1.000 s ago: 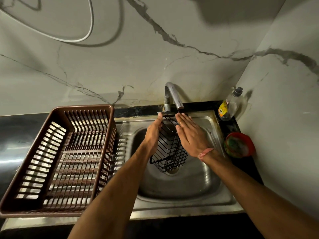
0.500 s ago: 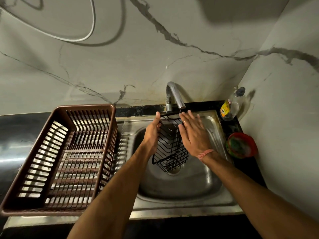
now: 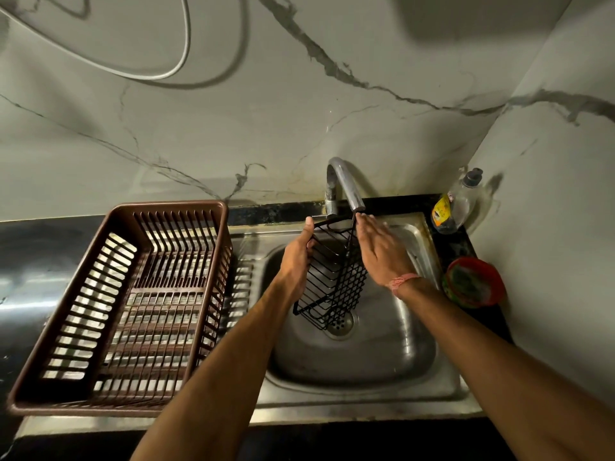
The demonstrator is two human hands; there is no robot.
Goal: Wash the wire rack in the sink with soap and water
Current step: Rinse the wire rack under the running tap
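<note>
Where marble walls [image 3: 299,111] meet a steel sink [image 3: 416,361], the black wire rack [image 3: 332,287] is held tilted over the drain. It is gripped by the left hand [image 3: 296,261], thumb up; the right hand [image 3: 382,251] is laid against it, fingers [image 3: 369,227] straight and together

The sink [image 3: 412,367] basin lies open in its near and right parts, while the wire rack [image 3: 332,287], tilted over the drain, and both hands fill the far middle under the faucet [image 3: 342,184]. A brown dish basket [image 3: 213,294] walls off the left side. On the right worktop, a soap bottle [image 3: 456,207] and a red bowl [image 3: 492,277] crowd the wall corner.
</note>
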